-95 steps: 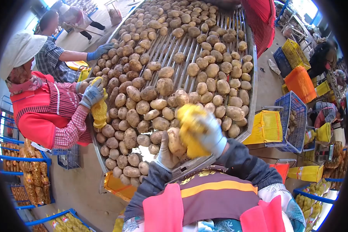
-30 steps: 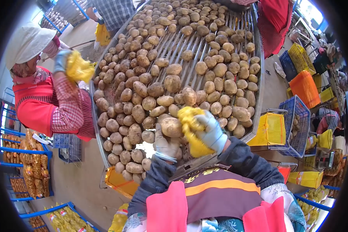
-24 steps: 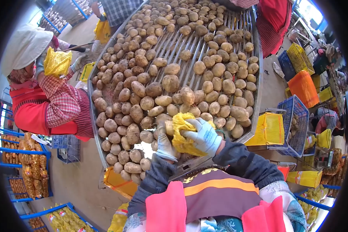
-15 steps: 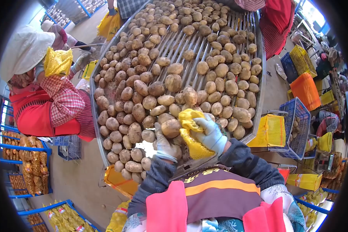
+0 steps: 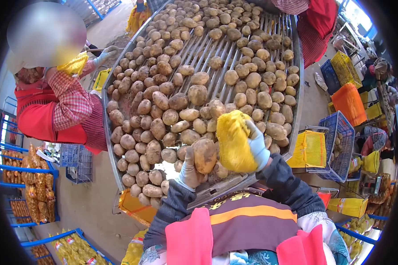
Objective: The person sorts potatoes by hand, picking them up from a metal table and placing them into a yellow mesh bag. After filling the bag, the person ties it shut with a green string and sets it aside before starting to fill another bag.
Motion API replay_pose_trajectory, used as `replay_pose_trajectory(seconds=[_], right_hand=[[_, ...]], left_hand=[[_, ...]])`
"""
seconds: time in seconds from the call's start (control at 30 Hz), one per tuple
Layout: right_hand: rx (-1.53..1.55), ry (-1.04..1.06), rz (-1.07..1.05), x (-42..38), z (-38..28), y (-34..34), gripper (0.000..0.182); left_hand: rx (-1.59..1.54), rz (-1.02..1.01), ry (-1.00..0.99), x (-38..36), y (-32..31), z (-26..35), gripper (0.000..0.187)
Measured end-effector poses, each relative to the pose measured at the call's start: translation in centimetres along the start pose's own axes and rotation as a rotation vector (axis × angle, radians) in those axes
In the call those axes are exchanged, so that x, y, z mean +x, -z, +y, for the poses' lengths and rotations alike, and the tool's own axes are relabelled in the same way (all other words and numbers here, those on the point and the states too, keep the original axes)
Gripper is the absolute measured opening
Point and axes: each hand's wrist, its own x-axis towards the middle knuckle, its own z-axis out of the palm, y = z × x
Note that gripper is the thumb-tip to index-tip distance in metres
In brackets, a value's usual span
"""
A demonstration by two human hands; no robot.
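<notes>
Our left hand (image 5: 190,172) grips a large potato (image 5: 205,156), long axis pointing away from us, over the near end of the bench (image 5: 197,57) — just right, our right hand (image 5: 258,149) has its fingers closed on a yellow cloth (image 5: 234,143)

Yellow cloth (image 5: 234,142), brown potato (image 5: 205,156), red-and-white checked sleeve (image 5: 73,100)

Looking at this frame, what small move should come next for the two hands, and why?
Probably bring the right hand over so its yellow cloth rubs the large potato: the left hand grips that potato, its skin looks patchy brown, and the bunched cloth is right beside it.
</notes>
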Motion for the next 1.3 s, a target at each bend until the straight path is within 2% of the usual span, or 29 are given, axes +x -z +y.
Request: replay_pose_trajectory(seconds=[0.03,0.07,0.1,0.13,0.17,0.2,0.23,0.27,0.3,0.33,0.37,0.4,0.47,0.53,0.6,0.67,0.7,0.73,0.77,0.8,0.87,0.9,0.93,1.0,1.03,1.17,1.23,1.3], right_hand=[[-0.613,0.287,-0.128,-0.3,0.8,0.0,0.034],[-1.184,0.653,-0.077,-0.6,1.5,0.1,0.036],[-1.351,0.79,-0.239,-1.4,0.6,-1.9,0.038],[-1.512,0.928,-0.407,-1.9,0.3,-2.9,0.04],[-1.504,0.934,-0.349,-1.3,1.6,-0.3,0.039],[-1.553,0.782,-0.243,-0.7,1.9,1.4,0.039],[-1.671,0.722,-0.243,-0.3,1.9,3.3,0.041],[-1.783,0.654,-0.236,-0.3,1.7,3.4,0.043],[-1.78,0.649,-0.24,-0.6,1.8,3.2,0.043],[-1.934,0.618,-0.37,-1.5,1.7,3.0,0.044],[-2.085,0.587,-0.501,-2.1,1.7,2.5,0.045],[-2.099,0.417,-0.601,-2.0,2.2,2.7,0.045],[-1.951,0.254,-0.628,-1.6,1.4,2.1,0.046],[-1.53,0.135,-0.53,-0.6,0.2,2.5,0.046],[-1.434,0.27,-0.438,-0.6,-1.7,1.3,0.03],[-1.588,0.509,-0.343,-1.1,-3.0,0.2,0.021],[-1.591,0.511,-0.342,-1.1,-3.4,-0.2,0.021],[-1.747,0.53,-0.27,-1.2,-3.7,-0.6,0.019],[-1.901,0.548,-0.192,-1.3,-3.9,-1.0,0.018],[-1.9,0.549,-0.188,-1.4,-4.1,-1.3,0.018],[-2.01,0.612,-0.02,-1.6,-4.6,-1.9,0.02],[-1.903,0.624,-0.044,-1.8,-4.9,-2.0,0.034],[-1.904,0.624,-0.043,-2.3,-4.9,-2.7,0.034],[-1.538,0.277,-0.179,-3.5,-4.3,-5.3,0.052],[-1.605,0.311,-0.286,-3.5,-2.8,-4.7,0.067],[-1.544,0.261,-0.223,-4.0,-0.3,-4.3,0.063],[-1.565,0.113,-0.219,-4.1,-1.0,-5.2,0.053],[-1.486,0.093,-0.192,-3.9,-1.1,-4.8,0.048]], left_hand=[[0.087,0.088,-0.097,0.3,-1.0,-0.4,0.086],[0.174,0.175,-0.192,0.5,-1.8,-0.5,0.084],[0.188,0.07,-0.153,0.6,-2.1,-0.3,0.081],[0.017,0.141,-0.077,0.7,-0.8,-1.8,0.082],[0.107,0.157,-0.171,0.5,-0.6,-1.9,0.082],[0.066,0.171,-0.21,0.2,-1.2,-1.3,0.086],[0.026,0.184,-0.249,-0.2,-1.8,-0.7,0.094],[0.027,0.187,-0.249,-0.5,-1.8,-0.2,0.094],[0.21,0.153,-0.311,-0.7,-1.7,0.3,0.095],[0.391,0.122,-0.375,-0.9,-1.8,0.6,0.097],[0.447,0.154,-0.351,-1.0,-2.0,1.0,0.1],[0.45,0.15,-0.354,-0.9,-1.5,1.0,0.1],[0.866,0.195,-0.501,-0.4,-0.4,0.9,0.098],[0.841,0.218,-0.478,-0.8,-0.3,0.4,0.095],[0.908,0.259,-0.477,-1.0,-0.1,0.1,0.094],[0.964,0.273,-0.505,-0.9,0.0,-0.2,0.094],[1.023,0.292,-0.532,-0.8,0.0,-0.2,0.093],[1.023,0.291,-0.533,-0.8,0.0,-0.2,0.093],[1.138,0.294,-0.583,-0.8,-0.1,-0.1,0.095],[1.254,0.295,-0.634,-0.8,-0.2,-0.1,0.096],[1.311,0.301,-0.664,-1.0,-0.9,0.1,0.094],[1.366,0.311,-0.697,-1.0,-1.1,0.1,0.093],[1.365,0.309,-0.697,-1.0,-1.1,-0.1,0.093],[1.329,0.315,-0.758,-0.7,-1.4,-0.6,0.093],[1.33,0.307,-0.759,-0.6,-1.7,-0.9,0.093],[1.357,0.281,-0.817,-0.3,-2.0,-1.4,0.093],[1.366,0.275,-0.823,-0.5,-1.9,-1.3,0.093],[1.385,0.233,-0.781,-0.7,-2.1,-1.2,0.093]])
